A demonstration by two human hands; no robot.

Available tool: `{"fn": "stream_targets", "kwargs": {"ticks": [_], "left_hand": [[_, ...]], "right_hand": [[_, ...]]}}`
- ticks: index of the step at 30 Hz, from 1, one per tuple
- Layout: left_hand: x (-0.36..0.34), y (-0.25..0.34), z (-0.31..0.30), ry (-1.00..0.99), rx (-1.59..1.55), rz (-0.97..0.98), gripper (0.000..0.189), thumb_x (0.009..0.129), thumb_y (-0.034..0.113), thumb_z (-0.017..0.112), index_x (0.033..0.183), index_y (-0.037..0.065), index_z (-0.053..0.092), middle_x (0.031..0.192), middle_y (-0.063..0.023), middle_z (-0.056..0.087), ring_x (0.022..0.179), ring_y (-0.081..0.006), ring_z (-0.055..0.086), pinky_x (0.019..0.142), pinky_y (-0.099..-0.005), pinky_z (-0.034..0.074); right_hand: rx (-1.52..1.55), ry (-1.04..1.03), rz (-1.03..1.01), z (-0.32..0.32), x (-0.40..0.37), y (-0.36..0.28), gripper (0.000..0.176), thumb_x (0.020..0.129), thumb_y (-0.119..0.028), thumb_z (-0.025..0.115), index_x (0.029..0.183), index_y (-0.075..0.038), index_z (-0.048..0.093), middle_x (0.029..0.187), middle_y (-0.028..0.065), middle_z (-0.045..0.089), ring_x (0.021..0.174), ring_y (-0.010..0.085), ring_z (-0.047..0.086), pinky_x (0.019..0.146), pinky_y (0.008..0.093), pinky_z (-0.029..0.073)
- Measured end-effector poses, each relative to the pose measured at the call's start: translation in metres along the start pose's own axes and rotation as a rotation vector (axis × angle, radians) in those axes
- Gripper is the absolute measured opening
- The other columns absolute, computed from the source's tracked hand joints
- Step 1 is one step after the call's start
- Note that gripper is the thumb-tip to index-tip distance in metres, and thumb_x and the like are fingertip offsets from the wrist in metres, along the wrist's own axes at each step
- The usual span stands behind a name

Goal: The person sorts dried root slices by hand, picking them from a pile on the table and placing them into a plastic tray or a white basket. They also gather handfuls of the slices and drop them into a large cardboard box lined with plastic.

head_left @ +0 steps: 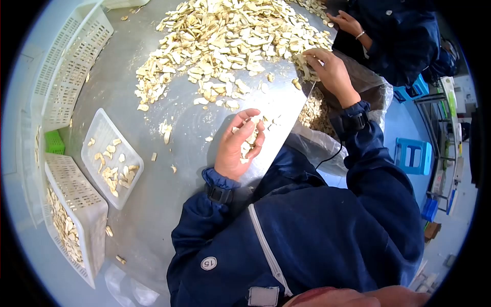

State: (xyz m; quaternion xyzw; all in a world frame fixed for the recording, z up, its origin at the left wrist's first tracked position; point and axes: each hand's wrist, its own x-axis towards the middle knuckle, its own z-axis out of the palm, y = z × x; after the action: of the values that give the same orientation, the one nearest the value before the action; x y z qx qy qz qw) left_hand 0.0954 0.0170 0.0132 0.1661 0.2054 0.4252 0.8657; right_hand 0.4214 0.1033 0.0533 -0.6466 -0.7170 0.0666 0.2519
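A big heap of pale dried slices (230,36) covers the far part of a metal table (153,179). My left hand (236,146) lies palm up on the table, cupped around several of these slices. My right hand (327,69) reaches to the heap's right edge and grips a few slices at the table's rim. Below that rim hangs a clear plastic bag (358,87) with more slices inside. Both arms wear dark blue sleeves.
A small white tray (92,143) with several slices sits at the left. White slotted baskets (76,204) stand along the left edge, one holding slices. Another person's hand (348,23) works at the heap's far right. Blue stools (413,156) stand on the floor to the right.
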Motion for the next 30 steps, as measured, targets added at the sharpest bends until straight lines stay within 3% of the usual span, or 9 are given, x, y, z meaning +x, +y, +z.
{"fn": "stream_targets", "kwargs": {"ticks": [4,7,10,13,16,23,26,27,30], "left_hand": [[-0.001,0.007,0.009,-0.011,0.002,-0.019,0.037,0.103,0.012,0.058,0.138,0.0,0.052,0.108,-0.0109,0.063,0.078,-0.0127,0.06,0.046,-0.0196,0.041],[-0.002,0.005,0.006,-0.032,-0.013,-0.027,0.034,0.103,0.011,0.058,0.135,0.001,0.053,0.107,-0.0099,0.061,0.078,-0.0125,0.06,0.046,-0.0197,0.041],[0.0,-0.001,-0.004,-0.05,-0.02,-0.014,0.031,0.105,0.014,0.058,0.133,0.001,0.055,0.105,-0.0082,0.06,0.077,-0.0126,0.059,0.047,-0.0198,0.041],[0.001,-0.001,-0.006,-0.056,-0.045,-0.014,0.03,0.108,0.022,0.055,0.129,0.001,0.056,0.102,-0.0072,0.06,0.076,-0.0131,0.059,0.047,-0.0201,0.042],[0.003,-0.003,-0.006,-0.057,-0.115,-0.024,0.033,0.111,0.03,0.05,0.127,0.002,0.057,0.101,-0.0075,0.062,0.075,-0.0139,0.06,0.046,-0.0205,0.042],[0.007,-0.004,-0.011,-0.055,-0.133,-0.044,0.048,0.114,0.04,0.039,0.137,0.0,0.055,0.114,-0.0134,0.068,0.083,-0.0191,0.066,0.045,-0.0215,0.045],[0.006,-0.001,-0.003,-0.036,-0.161,-0.038,0.052,0.114,0.042,0.037,0.143,0.001,0.052,0.12,-0.016,0.069,0.09,-0.0219,0.068,0.046,-0.0222,0.047],[0.006,0.0,-0.001,-0.04,-0.174,-0.032,0.053,0.114,0.042,0.037,0.145,0.001,0.051,0.122,-0.0168,0.069,0.092,-0.0228,0.069,0.046,-0.0225,0.048],[0.007,-0.006,-0.014,-0.034,-0.168,-0.023,0.045,0.114,0.037,0.04,0.137,0.002,0.056,0.118,-0.0152,0.067,0.089,-0.0222,0.067,0.046,-0.0226,0.046]], "right_hand": [[0.083,-0.019,0.117,0.001,-0.007,-0.023,0.024,0.102,-0.019,0.064,0.12,-0.009,0.075,0.12,0.0177,0.074,0.107,0.0377,0.071,0.09,0.0409,0.055],[0.162,0.087,-0.145,0.009,-0.008,-0.024,0.023,0.1,-0.015,0.066,0.121,-0.008,0.075,0.116,0.0139,0.077,0.103,0.037,0.073,0.09,0.0413,0.056],[0.163,0.122,-0.15,0.013,-0.008,-0.023,0.021,0.101,-0.014,0.068,0.119,-0.007,0.076,0.111,0.0085,0.079,0.095,0.0278,0.075,0.087,0.0371,0.057],[0.315,-0.109,0.226,0.003,-0.013,-0.038,0.022,0.103,-0.016,0.068,0.12,-0.003,0.075,0.106,0.0058,0.078,0.09,0.0156,0.073,0.084,0.0302,0.057],[0.662,-0.228,0.281,0.015,-0.018,-0.028,0.026,0.106,-0.018,0.066,0.123,0.0,0.072,0.101,0.0041,0.075,0.088,0.0077,0.068,0.082,0.0255,0.056],[0.787,-0.336,0.176,0.017,-0.028,-0.054,0.032,0.106,-0.02,0.066,0.131,0.001,0.068,0.1,0.0022,0.073,0.09,0.0077,0.067,0.084,0.0245,0.056],[0.979,-0.418,0.116,0.013,-0.041,-0.084,0.033,0.105,-0.024,0.069,0.13,-0.004,0.069,0.109,0.0037,0.074,0.1,0.0107,0.068,0.09,0.0288,0.055],[0.949,-0.353,0.08,0.016,-0.044,-0.086,0.032,0.103,-0.024,0.071,0.129,-0.005,0.071,0.111,0.0049,0.075,0.103,0.0146,0.069,0.091,0.0319,0.056],[0.248,-0.15,-0.359,0.018,-0.041,-0.077,0.032,0.096,-0.025,0.075,0.125,-0.009,0.073,0.114,0.008,0.075,0.112,0.0268,0.068,0.098,0.0402,0.053]]}}
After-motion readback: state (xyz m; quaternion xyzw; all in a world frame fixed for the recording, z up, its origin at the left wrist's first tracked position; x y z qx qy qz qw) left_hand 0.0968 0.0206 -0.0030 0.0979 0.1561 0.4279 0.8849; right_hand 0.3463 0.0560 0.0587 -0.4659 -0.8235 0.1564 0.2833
